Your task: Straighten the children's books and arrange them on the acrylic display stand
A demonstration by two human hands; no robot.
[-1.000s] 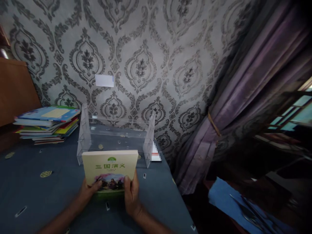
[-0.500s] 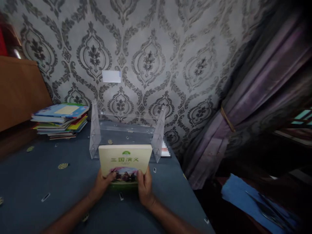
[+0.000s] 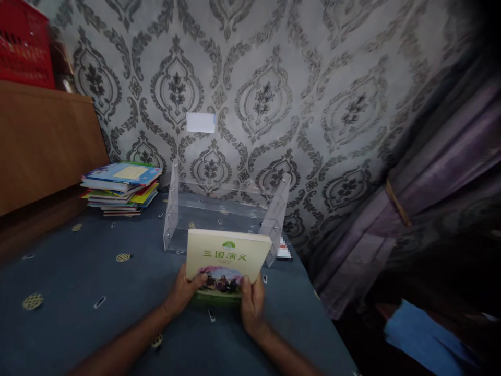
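Observation:
A cream-coloured book [image 3: 227,256] with green Chinese lettering and a picture of figures on its cover is held upright between both hands, cover facing me. My left hand [image 3: 186,288] grips its left edge, thumb laid over the front. On the opposite edge my right hand [image 3: 252,303] is closed the same way, its thumb pressing the lower cover. The fingers behind the book are hidden. Just beyond it stands a clear acrylic rack [image 3: 171,214] on the table, with the book covering part of its front.
A stack of books [image 3: 121,188] lies at the back left beside a brown wooden cabinet [image 3: 47,141], topped by a red basket [image 3: 25,49]. The blue-grey tablecloth [image 3: 129,292] ends at the right, near a tied purple curtain [image 3: 434,198]. A blue cloth [image 3: 426,339] lies lower right.
The view has turned left, so the rack, stack and curtain appear further right. Both hands keep hold of the book, which now looks slightly tilted, its right side lower.

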